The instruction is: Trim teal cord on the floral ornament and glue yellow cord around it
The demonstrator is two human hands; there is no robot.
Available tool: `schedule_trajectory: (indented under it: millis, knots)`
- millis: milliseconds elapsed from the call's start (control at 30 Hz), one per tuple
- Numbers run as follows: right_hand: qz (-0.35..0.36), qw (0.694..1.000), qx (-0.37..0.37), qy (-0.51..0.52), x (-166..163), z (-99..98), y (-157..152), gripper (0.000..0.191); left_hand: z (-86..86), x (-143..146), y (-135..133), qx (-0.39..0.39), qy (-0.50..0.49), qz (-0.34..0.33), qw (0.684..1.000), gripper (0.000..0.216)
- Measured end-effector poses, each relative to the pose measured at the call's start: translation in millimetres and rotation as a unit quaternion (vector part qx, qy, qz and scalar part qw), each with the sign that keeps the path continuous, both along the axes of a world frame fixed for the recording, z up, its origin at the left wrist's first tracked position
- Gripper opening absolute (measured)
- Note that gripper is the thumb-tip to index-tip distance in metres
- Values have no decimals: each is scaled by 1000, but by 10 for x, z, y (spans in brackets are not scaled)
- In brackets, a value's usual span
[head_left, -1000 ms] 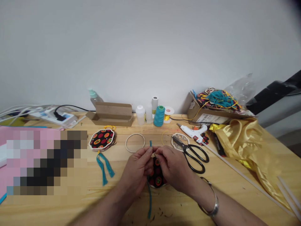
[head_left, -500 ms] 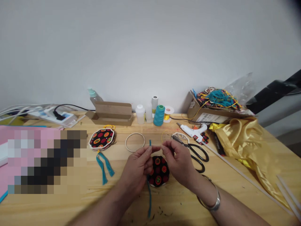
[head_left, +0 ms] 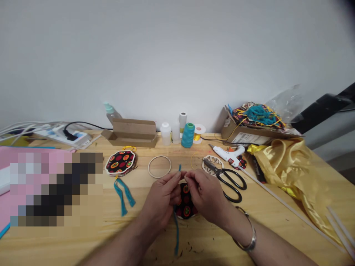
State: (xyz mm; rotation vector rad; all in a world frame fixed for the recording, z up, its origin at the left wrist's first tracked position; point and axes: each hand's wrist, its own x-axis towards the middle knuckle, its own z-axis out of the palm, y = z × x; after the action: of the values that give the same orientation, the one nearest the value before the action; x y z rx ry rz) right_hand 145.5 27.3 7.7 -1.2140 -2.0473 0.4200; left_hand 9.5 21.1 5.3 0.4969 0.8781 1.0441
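Observation:
My left hand (head_left: 165, 194) is closed, pinching a strip of teal thread (head_left: 176, 236); a short end pokes up above its fingertips and the long end hangs below. My right hand (head_left: 205, 192) meets it at the fingertips, pinched on a thin yellow cord (head_left: 192, 159) that loops up behind the fingers. Beneath both hands lies a black patterned fabric piece (head_left: 186, 207), partly covered. Just right of my right hand are black-handled scissors (head_left: 233, 183), their blades over a pale lattice frame (head_left: 212, 162).
Left of the hands are a pale ring (head_left: 159, 167) and stacked fabric pieces (head_left: 120, 162) with a teal tassel (head_left: 124, 195). Behind stand a teal thread cone (head_left: 188, 136), bottles (head_left: 166, 133) and an opened box (head_left: 133, 133). A glue gun (head_left: 227, 154) and gold cloth (head_left: 288, 166) lie right.
My right hand has moved left, closer to the left fingertips, uncovering more of the lattice frame and scissors. My left hand still pinches the teal thread, nearly in place.

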Motion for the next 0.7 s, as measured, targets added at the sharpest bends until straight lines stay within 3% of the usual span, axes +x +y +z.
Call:
schedule_trajectory:
  millis: [700]
  knots:
    - [23, 998, 15, -57, -13, -19, -6, 15, -20, 10, 21, 5, -19, -9, 1000, 20]
